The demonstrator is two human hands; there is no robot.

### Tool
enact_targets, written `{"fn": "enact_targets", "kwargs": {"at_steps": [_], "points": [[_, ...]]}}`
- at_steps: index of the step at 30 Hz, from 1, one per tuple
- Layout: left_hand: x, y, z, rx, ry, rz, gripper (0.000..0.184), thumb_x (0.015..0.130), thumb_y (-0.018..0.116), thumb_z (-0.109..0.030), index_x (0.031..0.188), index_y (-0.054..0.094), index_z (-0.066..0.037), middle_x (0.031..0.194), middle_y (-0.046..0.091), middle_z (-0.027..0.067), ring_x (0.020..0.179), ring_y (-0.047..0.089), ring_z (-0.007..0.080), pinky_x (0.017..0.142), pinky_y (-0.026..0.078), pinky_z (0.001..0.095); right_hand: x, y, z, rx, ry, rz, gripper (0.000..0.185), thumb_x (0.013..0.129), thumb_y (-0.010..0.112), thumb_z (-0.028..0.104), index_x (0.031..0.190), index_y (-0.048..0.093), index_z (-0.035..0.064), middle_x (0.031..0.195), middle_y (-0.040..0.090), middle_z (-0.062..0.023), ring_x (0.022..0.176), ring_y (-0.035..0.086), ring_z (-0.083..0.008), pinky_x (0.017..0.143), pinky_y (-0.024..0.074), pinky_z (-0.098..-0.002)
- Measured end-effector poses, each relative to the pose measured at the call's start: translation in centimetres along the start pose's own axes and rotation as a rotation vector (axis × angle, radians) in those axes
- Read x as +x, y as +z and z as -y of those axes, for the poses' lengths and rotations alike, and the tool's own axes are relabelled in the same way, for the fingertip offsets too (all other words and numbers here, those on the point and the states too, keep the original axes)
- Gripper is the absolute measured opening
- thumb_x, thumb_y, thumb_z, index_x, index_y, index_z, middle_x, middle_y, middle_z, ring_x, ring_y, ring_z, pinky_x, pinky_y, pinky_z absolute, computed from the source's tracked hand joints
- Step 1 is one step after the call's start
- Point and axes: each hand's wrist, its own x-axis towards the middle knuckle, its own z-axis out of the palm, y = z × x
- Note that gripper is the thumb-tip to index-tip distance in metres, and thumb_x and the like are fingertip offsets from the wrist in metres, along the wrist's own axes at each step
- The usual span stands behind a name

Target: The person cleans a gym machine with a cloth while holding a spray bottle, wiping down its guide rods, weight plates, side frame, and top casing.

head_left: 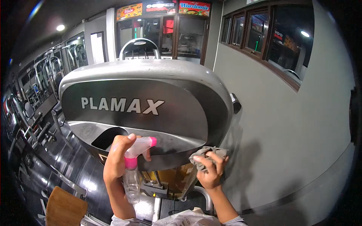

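My left hand is wrapped round the neck of a clear spray bottle with a white and pink trigger head. Its pink nozzle points right, toward the lower front of a gym machine marked PLAMAX. In my right hand is a crumpled grey cloth, held near the machine's lower right edge. Whether the cloth touches the machine I cannot tell. Below the silver and black cover, part of the machine's frame shows between my arms.
A grey wall with dark-framed windows runs close along the right. Other gym equipment lines the left side on a shiny dark floor. A wooden seat stands at the lower left.
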Motion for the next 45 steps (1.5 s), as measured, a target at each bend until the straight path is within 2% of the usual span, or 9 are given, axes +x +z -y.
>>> {"fn": "enact_targets", "kwargs": {"at_steps": [4,6,12,17,24,32,33,37,45], "points": [[0.2,-0.2,0.2,-0.056,-0.017,0.019,0.053,0.097,0.040,-0.037,0.078,0.066,0.005,0.071,0.064,0.0119,0.075,0.059,0.0209,0.083,0.040,0.0308,1.5,0.4,1.8,0.080,-0.024,0.035,0.053,0.065,0.079,0.007,0.112,0.069,0.0294,0.110,0.054,0.0023,0.104,0.054,-0.0213,0.091,0.0400,-0.0431],[0.6,-0.9,2.5,-0.028,0.001,-0.157,0.051,0.098,0.040,-0.034,0.077,0.066,0.004,0.072,0.064,0.0120,0.075,0.059,0.0211,0.083,0.039,0.0308,3.3,0.4,3.4,0.108,-0.090,0.082,0.056,0.066,0.076,0.007,0.116,0.068,0.0300,0.113,0.057,0.0044,0.101,0.055,-0.0200,0.089,0.0402,-0.0402],[0.5,-1.0,0.4,-0.081,0.002,0.037,0.048,0.100,0.039,-0.032,0.083,0.064,0.006,0.077,0.064,0.0135,0.076,0.060,0.0218,0.079,0.042,0.0319,8.9,-1.0,5.9,0.105,-0.210,0.388,0.056,0.064,0.077,0.009,0.118,0.067,0.0216,0.110,0.063,0.0027,0.091,0.057,-0.0207,0.077,0.0517,-0.0338],[0.5,-0.2,0.0,-0.076,0.000,-0.059,0.052,0.100,0.036,-0.031,0.072,0.062,0.005,0.071,0.063,0.0122,0.075,0.060,0.0217,0.078,0.043,0.0314,12.5,-3.9,5.7,0.068,-0.035,0.654,0.035,0.079,0.072,0.016,0.113,0.064,0.0154,0.100,0.063,-0.0027,0.096,0.062,-0.0239,0.076,0.0568,-0.0376],[1.1,-0.9,-0.6,-0.019,-0.026,0.077,0.051,0.099,0.036,-0.030,0.071,0.062,0.003,0.070,0.064,0.0111,0.073,0.060,0.0211,0.078,0.042,0.0325,15.2,-6.2,4.7,-0.138,-0.100,0.820,0.027,0.080,0.069,0.013,0.106,0.064,0.0097,0.095,0.063,-0.0039,0.092,0.060,-0.0252,0.074,0.0531,-0.0391],[0.8,-1.8,-2.0,0.341,0.289,0.165,0.038,0.100,0.037,-0.020,0.087,0.062,0.005,0.074,0.066,0.0155,0.071,0.061,0.0293,0.071,0.045,0.0371,16.5,1.7,5.4,-0.176,-0.613,0.684,0.010,0.079,0.062,0.011,0.088,0.061,0.0097,0.082,0.059,-0.0031,0.089,0.060,-0.0167,0.060,0.0538,-0.0269],[0.9,-1.6,-2.3,0.281,0.146,0.157,0.041,0.100,0.037,-0.022,0.083,0.062,0.005,0.071,0.066,0.0163,0.068,0.061,0.0297,0.070,0.045,0.0380,16.7,1.8,5.2,-0.142,-0.626,0.680,0.010,0.079,0.061,0.011,0.089,0.063,0.0099,0.083,0.060,-0.0028,0.089,0.059,-0.0172,0.060,0.0543,-0.0271],[0.8,-1.3,-2.4,0.243,0.184,0.141,0.053,0.098,0.037,-0.032,0.070,0.063,0.004,0.066,0.064,0.0152,0.065,0.059,0.0243,0.069,0.044,0.0350,17.2,-0.9,4.3,-0.194,-0.574,0.742,0.023,0.078,0.062,0.014,0.101,0.067,0.0159,0.089,0.061,0.0017,0.089,0.059,-0.0186,0.064,0.0551,-0.0284],[1.1,-1.5,-1.5,0.173,0.001,0.256,0.055,0.096,0.039,-0.039,0.071,0.064,0.002,0.067,0.064,0.0129,0.066,0.058,0.0216,0.068,0.042,0.0330,18.6,-6.8,3.8,-0.444,-0.613,0.724,0.020,0.075,0.067,0.017,0.094,0.071,0.0197,0.091,0.063,0.0060,0.082,0.058,-0.0161,0.055,0.0482,-0.0278]]}}
